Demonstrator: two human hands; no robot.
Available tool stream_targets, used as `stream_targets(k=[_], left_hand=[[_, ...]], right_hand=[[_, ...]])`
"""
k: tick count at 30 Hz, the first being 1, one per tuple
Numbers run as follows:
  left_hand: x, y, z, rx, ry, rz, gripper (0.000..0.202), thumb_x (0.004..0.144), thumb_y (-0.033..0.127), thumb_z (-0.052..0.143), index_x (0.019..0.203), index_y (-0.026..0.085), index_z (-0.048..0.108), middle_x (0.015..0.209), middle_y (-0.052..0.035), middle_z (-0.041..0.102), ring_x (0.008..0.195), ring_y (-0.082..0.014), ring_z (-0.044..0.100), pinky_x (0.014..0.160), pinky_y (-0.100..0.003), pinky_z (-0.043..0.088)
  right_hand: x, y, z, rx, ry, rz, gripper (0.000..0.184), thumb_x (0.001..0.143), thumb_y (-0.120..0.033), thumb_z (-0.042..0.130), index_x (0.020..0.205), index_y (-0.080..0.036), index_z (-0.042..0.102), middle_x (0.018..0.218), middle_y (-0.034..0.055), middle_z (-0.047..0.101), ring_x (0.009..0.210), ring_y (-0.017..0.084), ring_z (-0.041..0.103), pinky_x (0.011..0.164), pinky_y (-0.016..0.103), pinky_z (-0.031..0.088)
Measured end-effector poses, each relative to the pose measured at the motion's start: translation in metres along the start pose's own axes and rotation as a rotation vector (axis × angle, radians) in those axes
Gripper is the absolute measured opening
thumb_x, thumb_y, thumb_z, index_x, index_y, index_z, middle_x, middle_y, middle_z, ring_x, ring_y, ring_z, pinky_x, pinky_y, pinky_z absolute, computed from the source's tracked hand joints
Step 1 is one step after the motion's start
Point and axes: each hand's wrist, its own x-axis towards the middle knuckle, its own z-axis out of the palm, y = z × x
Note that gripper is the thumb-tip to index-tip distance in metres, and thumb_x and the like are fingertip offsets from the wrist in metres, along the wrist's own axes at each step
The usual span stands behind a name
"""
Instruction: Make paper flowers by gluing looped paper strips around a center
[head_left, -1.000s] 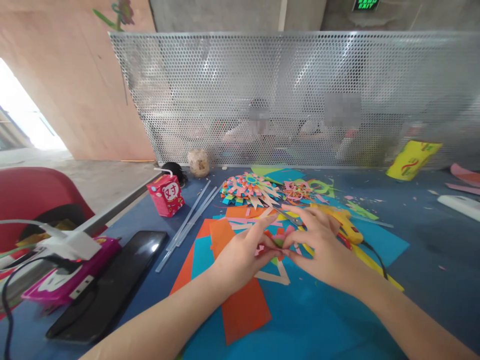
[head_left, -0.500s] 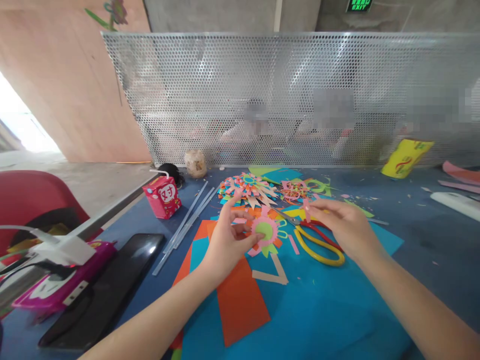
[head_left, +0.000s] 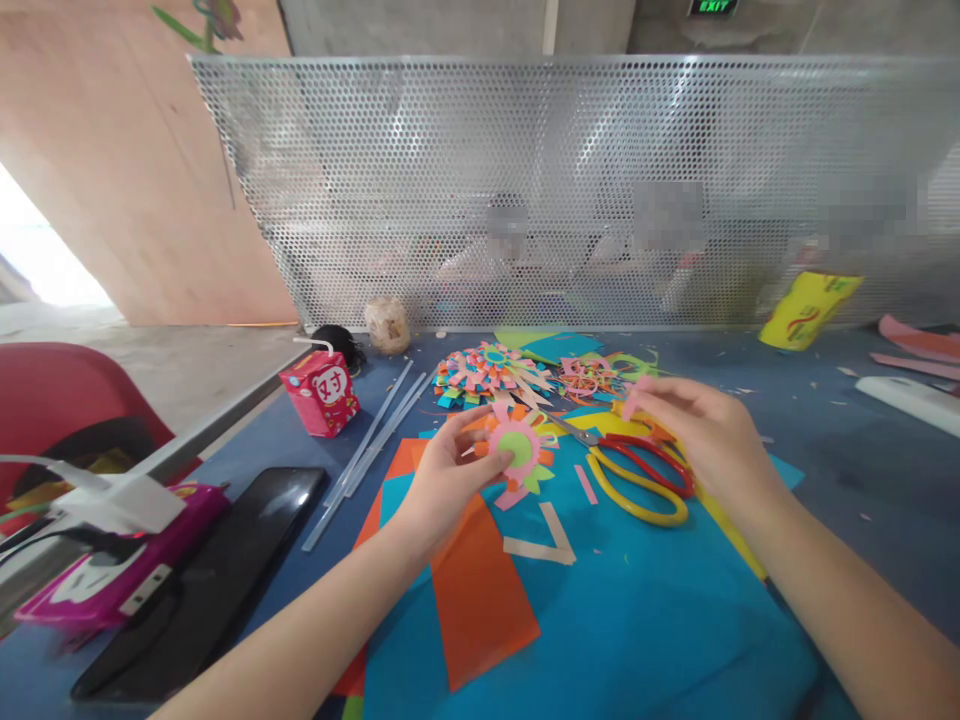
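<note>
In the head view, my only camera here, I have the left hand (head_left: 450, 480) gripping the paper flower (head_left: 517, 450) at its left side, thumb across the front of its green centre and fingers behind. The flower, ringed in pink with orange and green petals, is tilted so its face shows to me, above the blue sheet (head_left: 637, 620); whether its lower petals touch the paper I cannot tell. The right hand (head_left: 697, 430) is closed in a pinch on a small pink tab (head_left: 636, 398), well apart from the flower. Between the hands I see the scissors (head_left: 637, 490), one handle red and one yellow (the handles sit nearer the right hand, the blades point toward the flower). On the blue sheet lie a pink strip (head_left: 586, 485), a pale V (head_left: 544, 550) of paper and, below the left wrist, an orange sheet (head_left: 484, 610). Beyond the flower is a fringed heap (head_left: 480, 375) of many colours, with tangled scraps (head_left: 589, 378) just beside it. Off to the left stand a red carton (head_left: 321, 395) with a straw, some clear sticks (head_left: 367, 450) lying near it, and a black phone (head_left: 217, 580) flat on the table (head_left: 847, 500).
</note>
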Motion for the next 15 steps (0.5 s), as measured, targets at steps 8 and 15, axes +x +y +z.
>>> stream_targets(k=[8, 15], left_hand=[[0.0010, -0.0031, -0.0002, 0.009, -0.081, -0.038, 0.031, 0.063, 0.022, 0.073, 0.090, 0.015, 0.059, 0.089, -0.0028, 0.063, 0.081, -0.0141, 0.062, 0.070, -0.024, 0.050], [0.0033, -0.0099, -0.0024, 0.161, -0.109, -0.054, 0.029, 0.063, 0.030, 0.072, 0.084, 0.015, 0.059, 0.077, -0.0018, 0.065, 0.060, -0.0102, 0.059, 0.054, -0.022, 0.046]], right_hand=[[0.0025, 0.0034, -0.0026, 0.081, 0.079, -0.149, 0.013, 0.072, -0.034, 0.063, 0.076, -0.021, 0.063, 0.080, 0.0015, 0.070, 0.086, 0.020, 0.064, 0.083, 0.034, 0.050], [-0.0041, 0.0062, 0.0037, 0.146, -0.028, -0.177, 0.019, 0.072, -0.037, 0.064, 0.081, -0.021, 0.063, 0.085, 0.0030, 0.069, 0.086, 0.020, 0.064, 0.080, 0.036, 0.051]])
